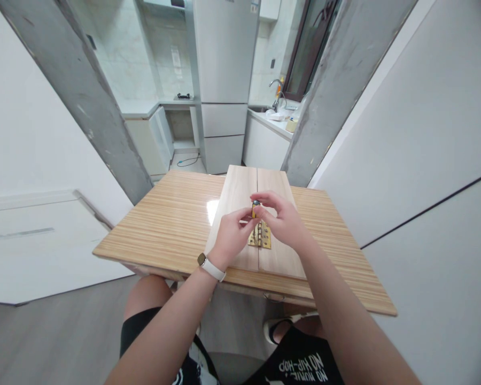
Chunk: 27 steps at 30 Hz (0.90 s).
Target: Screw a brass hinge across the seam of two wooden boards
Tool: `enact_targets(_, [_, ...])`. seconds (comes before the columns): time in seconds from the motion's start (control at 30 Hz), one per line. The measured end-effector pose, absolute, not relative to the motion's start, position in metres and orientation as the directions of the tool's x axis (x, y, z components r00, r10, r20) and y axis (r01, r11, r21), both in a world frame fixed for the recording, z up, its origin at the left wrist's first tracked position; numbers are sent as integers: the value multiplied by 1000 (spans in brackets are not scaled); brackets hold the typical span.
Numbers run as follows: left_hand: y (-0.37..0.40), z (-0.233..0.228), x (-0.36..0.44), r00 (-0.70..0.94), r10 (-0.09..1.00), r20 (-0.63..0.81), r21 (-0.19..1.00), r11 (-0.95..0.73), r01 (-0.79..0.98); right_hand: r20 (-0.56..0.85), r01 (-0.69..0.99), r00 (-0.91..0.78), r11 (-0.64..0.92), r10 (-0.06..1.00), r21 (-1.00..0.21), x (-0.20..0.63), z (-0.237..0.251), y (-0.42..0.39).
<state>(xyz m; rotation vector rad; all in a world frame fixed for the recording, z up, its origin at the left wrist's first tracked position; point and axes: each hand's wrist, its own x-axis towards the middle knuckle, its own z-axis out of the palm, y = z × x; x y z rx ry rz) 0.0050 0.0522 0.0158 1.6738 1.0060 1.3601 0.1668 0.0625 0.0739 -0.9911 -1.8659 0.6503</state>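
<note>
A brass hinge [260, 236] lies flat across the seam between two pale wooden boards [240, 184]. Just above it, a stubby screwdriver [255, 209] with a yellow and black handle stands roughly upright between my hands. My left hand [233, 232] has its fingertips closed around the lower part of the handle, close to the hinge. My right hand [282, 219] curls over from the other side, index finger by the dark top and thumb against the handle. The screwdriver's tip and part of the hinge are hidden behind my fingers.
The boards rest on a wood-grain table [176, 214] in front of my knees. Past its far edge stand a grey refrigerator [226, 69] and a sink counter with a faucet [278, 91]. White panels and grey pillars flank both sides.
</note>
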Motion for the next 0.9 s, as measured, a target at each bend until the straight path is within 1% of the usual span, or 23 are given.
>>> enact_targets(0.13, [60,14,2,228,904,361,918,-387,82,367,262,-425,500,827,-825,180,81,68])
enact_targets(0.27, [71,12,-5,331,885,326,931,-361,47,297,185,-525,447,798,-875,184,82,71])
enact_targets(0.33, [75,11,-7,373,871,320,936,-351,16,290,152,-551,436,782,-887,184,79,71])
enact_targets(0.43, [76,10,-9,391,864,318,941,-339,-18,317,171,-517,459,795,-872,182,76,71])
enact_targets(0.57, [70,9,-10,363,880,307,943,-332,7,352,259,-449,496,821,-829,178,76,67])
enact_targets(0.77, [64,8,-12,233,920,315,943,-331,30,413,364,-315,511,854,-779,173,72,64])
enact_targets(0.9, [62,8,-11,175,916,362,925,-376,57,496,415,-197,530,846,-739,170,68,64])
